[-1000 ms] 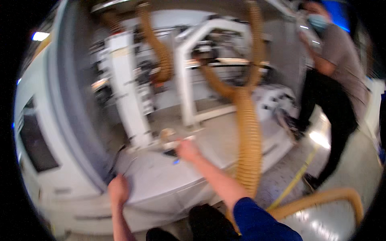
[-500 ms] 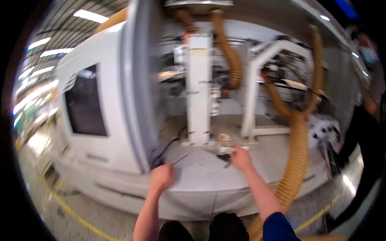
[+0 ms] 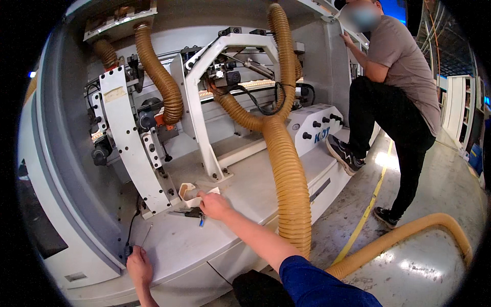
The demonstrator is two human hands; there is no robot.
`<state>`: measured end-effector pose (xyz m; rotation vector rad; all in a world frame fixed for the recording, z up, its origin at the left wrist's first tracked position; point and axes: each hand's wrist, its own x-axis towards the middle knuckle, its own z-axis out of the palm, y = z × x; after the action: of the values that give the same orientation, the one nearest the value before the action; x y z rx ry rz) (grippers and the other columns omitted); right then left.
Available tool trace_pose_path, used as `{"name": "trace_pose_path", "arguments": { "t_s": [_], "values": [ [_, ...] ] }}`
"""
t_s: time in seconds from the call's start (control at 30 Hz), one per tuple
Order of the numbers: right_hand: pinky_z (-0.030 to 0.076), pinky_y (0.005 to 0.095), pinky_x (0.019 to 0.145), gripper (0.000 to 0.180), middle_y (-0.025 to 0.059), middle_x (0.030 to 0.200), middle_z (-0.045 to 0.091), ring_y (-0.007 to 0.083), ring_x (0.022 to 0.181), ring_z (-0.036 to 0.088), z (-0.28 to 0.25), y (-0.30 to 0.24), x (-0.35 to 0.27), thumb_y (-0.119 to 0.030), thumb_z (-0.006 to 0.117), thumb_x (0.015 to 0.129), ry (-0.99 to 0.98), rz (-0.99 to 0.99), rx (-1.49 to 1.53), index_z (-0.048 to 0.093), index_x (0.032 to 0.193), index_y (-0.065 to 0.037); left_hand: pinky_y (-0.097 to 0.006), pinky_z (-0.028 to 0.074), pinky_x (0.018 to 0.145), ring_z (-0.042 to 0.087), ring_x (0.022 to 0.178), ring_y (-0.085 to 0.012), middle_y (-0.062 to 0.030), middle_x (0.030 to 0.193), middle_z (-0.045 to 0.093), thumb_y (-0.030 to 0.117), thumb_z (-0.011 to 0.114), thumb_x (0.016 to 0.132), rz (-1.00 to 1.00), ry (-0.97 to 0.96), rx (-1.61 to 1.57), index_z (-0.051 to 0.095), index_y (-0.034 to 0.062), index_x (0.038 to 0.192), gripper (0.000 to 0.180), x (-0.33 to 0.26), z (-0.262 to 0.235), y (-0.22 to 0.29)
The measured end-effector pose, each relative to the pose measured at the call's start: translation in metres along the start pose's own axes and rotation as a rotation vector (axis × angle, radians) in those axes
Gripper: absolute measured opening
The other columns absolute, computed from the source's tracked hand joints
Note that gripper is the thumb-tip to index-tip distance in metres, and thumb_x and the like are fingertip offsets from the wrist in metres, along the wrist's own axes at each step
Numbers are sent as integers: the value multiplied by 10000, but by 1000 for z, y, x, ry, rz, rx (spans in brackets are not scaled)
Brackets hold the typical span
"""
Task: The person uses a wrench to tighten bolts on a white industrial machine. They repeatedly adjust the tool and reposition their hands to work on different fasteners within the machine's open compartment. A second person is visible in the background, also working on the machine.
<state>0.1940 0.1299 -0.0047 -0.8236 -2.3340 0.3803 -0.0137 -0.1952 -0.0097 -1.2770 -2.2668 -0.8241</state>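
Observation:
My left hand [image 3: 139, 264], at the lower left, is closed on the end of a thin metal rod [image 3: 148, 235] that looks like a long hex key. Beside its fingers, a black connector [image 3: 128, 250] ends a cable. My right hand [image 3: 215, 206] has curled fingers at the edge of a small open carton [image 3: 188, 198], white outside and brown inside. Its fingertips are partly hidden against the carton. Close by its wrist side lies a black hex key set [image 3: 192, 212] on the machine's pale ledge [image 3: 174, 240].
A white upright post [image 3: 132, 138] and an angled white frame [image 3: 197, 117] rise behind. A thick tan hose [image 3: 289, 174] comes down right of my arm; another hose [image 3: 409, 233] curves on the floor. At right, a person [image 3: 396, 97] rests one foot on the machine.
My view has swung right, so the machine appears farther left and the person shows fully. Both hands stay by the same things: the rod at left, the carton at right.

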Motion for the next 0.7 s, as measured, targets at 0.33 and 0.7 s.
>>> {"name": "trace_pose_path", "arguments": {
  "t_s": [0.33, 0.7],
  "values": [
    [565, 556, 851, 287, 239, 939, 743, 435, 929, 718, 7, 3, 3, -172, 588, 956, 35, -19, 24, 622, 1223, -73, -583, 486, 699, 658, 814, -500, -267, 810, 669, 149, 551, 1022, -51, -23, 45, 573, 27, 948, 144, 0, -5, 5],
    [572, 554, 830, 312, 248, 904, 735, 448, 893, 712, 12, 10, 5, -167, 615, 935, 113, -83, 51, 664, 1229, -76, -596, 478, 711, 652, 833, -508, -272, 839, 678, 138, 566, 1008, -19, -4, 36, 580, 17, 935, 142, 1, -2, 5]
  ]
}}
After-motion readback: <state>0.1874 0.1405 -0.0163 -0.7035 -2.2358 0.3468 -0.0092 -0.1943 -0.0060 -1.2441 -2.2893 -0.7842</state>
